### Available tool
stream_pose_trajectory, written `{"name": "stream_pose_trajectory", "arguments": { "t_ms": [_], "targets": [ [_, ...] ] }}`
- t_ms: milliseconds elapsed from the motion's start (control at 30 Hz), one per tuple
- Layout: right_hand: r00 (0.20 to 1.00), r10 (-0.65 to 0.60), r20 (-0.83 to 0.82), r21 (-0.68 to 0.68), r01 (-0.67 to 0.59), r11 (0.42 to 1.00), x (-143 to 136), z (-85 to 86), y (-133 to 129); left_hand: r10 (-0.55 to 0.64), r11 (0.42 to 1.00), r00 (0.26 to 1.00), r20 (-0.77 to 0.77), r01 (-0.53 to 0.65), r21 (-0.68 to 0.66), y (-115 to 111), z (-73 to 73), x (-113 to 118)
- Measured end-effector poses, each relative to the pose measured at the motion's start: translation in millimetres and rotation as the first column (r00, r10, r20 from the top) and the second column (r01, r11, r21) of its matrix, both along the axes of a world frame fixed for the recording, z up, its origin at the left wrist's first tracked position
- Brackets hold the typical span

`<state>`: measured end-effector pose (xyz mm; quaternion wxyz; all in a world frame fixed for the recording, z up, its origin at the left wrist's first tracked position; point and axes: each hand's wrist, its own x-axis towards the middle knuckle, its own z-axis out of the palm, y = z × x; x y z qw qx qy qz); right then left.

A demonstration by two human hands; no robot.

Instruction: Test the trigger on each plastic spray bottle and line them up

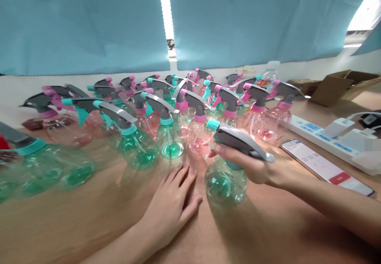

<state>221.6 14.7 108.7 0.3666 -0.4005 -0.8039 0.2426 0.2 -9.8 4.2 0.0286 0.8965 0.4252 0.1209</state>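
My right hand [253, 164] is wrapped round the neck and trigger of a green spray bottle [224, 184], whose grey head with a teal nozzle points left. Flat on the wooden table lies my left hand [175, 196], its fingers spread, just left of that bottle and touching no bottle that I can make out. Beyond its fingertips stands another green spray bottle [170, 143], with a pink spray bottle [198, 135] to its right. Farther left is a green spray bottle [139, 149] with a teal collar. My right fingers partly hide the held bottle's trigger.
Several more pink and green spray bottles crowd the back of the table [113, 224]. On the right lie a phone [324, 166] and a white power strip [324, 137] with plugs. Behind them sits an open cardboard box [336, 87]. A blue cloth [253, 22] hangs at the back.
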Motion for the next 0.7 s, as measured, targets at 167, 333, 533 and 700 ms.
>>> {"name": "stream_pose_trajectory", "arguments": {
  "t_ms": [167, 333, 533, 700],
  "targets": [
    [0.999, -0.05, 0.016, -0.061, 0.051, 0.997, 2.1, -8.9, 4.0, 0.0, 1.0, 1.0, -0.011, -0.001, -0.015, -1.3, 3.9, 0.8],
    [0.954, 0.019, -0.3, -0.123, -0.059, 0.991, -7.7, -17.1, 7.3, -0.014, 1.0, 1.0, 0.007, 0.014, -0.016, -0.6, 4.3, 2.1],
    [0.991, -0.09, -0.1, -0.126, 0.077, 0.989, -4.5, -7.6, 3.9, -0.012, 1.0, 1.0, -0.007, 0.012, -0.025, -2.3, 6.1, 2.8],
    [0.977, -0.212, -0.018, -0.11, 0.209, 0.972, 0.8, -16.3, 4.6, -0.012, 1.0, 1.0, 0.014, 0.012, -0.004, -1.5, 4.5, 2.2]
  ]
}}
